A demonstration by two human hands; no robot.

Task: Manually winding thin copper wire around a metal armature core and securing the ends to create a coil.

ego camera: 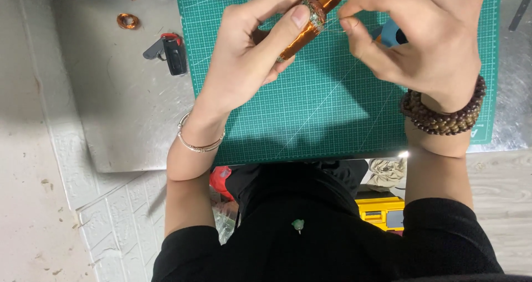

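Left hand [249, 49] clamps the copper-wound coil [310, 24] mid-body; right hand [421, 38] pinches its fine wire. Looks light, rigid, but the winding seems delicate: grip the core.

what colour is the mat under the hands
Green cutting mat with a pale grid, clearest in the head view.

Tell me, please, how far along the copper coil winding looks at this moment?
Most of the copper-wound rod is already covered in wire. The left hand grips it while the right hand pinches a thin wire at a pale band. The loose end remains unfinished; a small coil lies aside on the metal table.
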